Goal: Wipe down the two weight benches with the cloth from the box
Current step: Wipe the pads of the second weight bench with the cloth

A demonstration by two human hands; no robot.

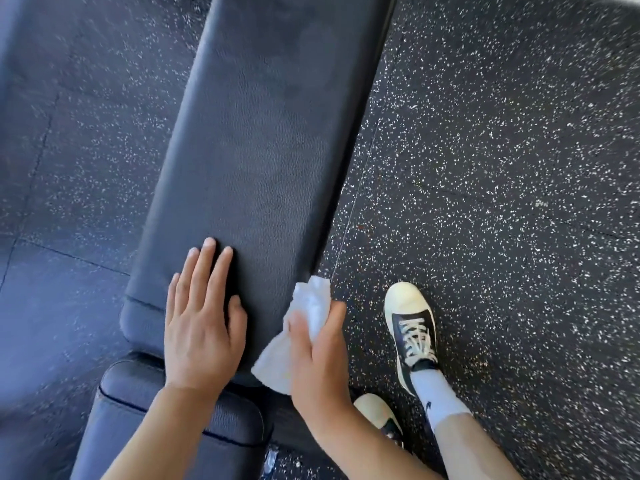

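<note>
1. We look straight down on a black padded weight bench [256,140] whose long pad runs from the near middle of the view up to the top edge.
2. Our left hand [201,323] lies flat on the near end of the long pad, toward its left edge, fingers straight and close together, thumb out to the right; it holds nothing.
3. Our right hand [320,355] grasps a white cloth [301,327], crumpled, fingers curled round it and thumb across its top.
4. The cloth sits at the near right corner of the long pad, pressed against the pad's right edge; one bunched end sticks up past the fingers, the other hangs out below the hand toward the gap between the pads.
5. A second, shorter seat pad [145,407] of the same bench lies nearer to us, just beside the long pad's near end, with dark piping along its rim; our left forearm crosses above it.
6. The bench stands on a black rubber floor [502,168] flecked with white, with tile seams showing.
7. Right of the bench, on the floor, we see a black-and-cream laced sneaker [414,327] with a white sock above it, and the cream toe of a second sneaker [375,408] nearer the bench, partly hidden by our right forearm.
</note>
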